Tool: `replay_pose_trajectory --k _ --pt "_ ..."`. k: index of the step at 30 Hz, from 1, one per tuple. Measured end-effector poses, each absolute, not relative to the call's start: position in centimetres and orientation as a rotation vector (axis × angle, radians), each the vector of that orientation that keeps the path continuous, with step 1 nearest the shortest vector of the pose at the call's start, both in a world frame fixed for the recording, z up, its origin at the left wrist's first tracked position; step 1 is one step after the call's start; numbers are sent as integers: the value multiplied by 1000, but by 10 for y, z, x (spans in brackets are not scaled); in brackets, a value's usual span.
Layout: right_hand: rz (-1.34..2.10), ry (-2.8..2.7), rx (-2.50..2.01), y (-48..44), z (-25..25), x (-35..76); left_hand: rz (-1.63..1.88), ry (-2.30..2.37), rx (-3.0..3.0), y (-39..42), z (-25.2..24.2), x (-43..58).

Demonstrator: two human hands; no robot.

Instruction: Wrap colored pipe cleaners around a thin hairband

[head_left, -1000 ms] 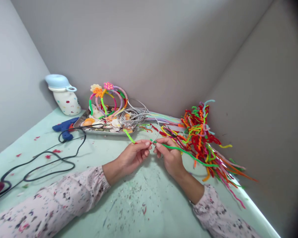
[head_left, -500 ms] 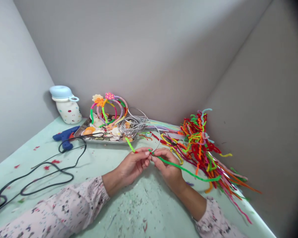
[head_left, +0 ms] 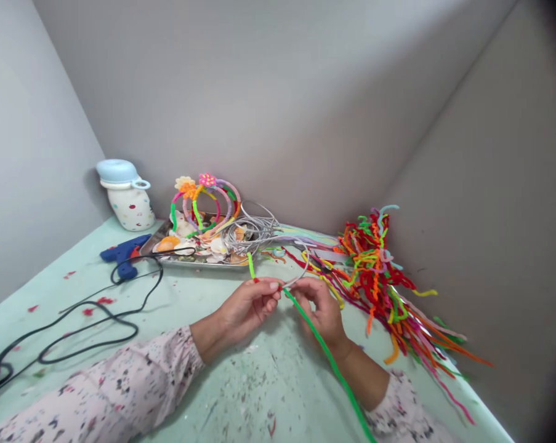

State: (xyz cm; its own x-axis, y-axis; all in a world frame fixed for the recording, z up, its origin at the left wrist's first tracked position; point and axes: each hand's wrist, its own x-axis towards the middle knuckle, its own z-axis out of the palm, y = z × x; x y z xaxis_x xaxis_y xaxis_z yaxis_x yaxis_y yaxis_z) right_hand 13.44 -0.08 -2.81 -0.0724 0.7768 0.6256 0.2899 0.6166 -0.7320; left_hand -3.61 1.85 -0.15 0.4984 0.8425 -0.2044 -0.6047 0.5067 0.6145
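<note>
My left hand (head_left: 254, 306) is closed, thumb and fingers pinching a thin metal hoop (head_left: 307, 255) partly wrapped in red pipe cleaner. A lime-green pipe cleaner end (head_left: 251, 266) sticks up beyond these fingers. Close beside it, my right hand (head_left: 322, 312) has its fingers curled, their tips at the hoop where the bare wire meets the wrapping. From that spot a long green pipe cleaner (head_left: 335, 366) runs down toward me, across the front of my right hand and wrist. The exact grip of the right fingertips is partly hidden.
Behind my hands, a metal tray (head_left: 208, 266) holds shells, finished colourful headbands (head_left: 197, 209) and bare wire hoops (head_left: 254, 231). A blue glue gun (head_left: 125, 253) with a looping black cord (head_left: 134, 326) lies left, near a bottle (head_left: 130, 206). Many pipe cleaners (head_left: 374, 264) are heaped on the right.
The green pipe cleaner has swung from pointing right to hanging down toward me. The lime-green end and the wire loop have turned upright and slightly right. My left hand stays almost still.
</note>
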Motion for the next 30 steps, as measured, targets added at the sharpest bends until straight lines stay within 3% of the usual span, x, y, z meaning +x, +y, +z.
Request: replay_pose_trajectory --k 8,30 --pt "1258 -1373 -936 1 -21 128 924 605 714 23 -9 -36" --pt "1431 -1244 -979 6 -24 127 1019 621 809 20 -14 -32"
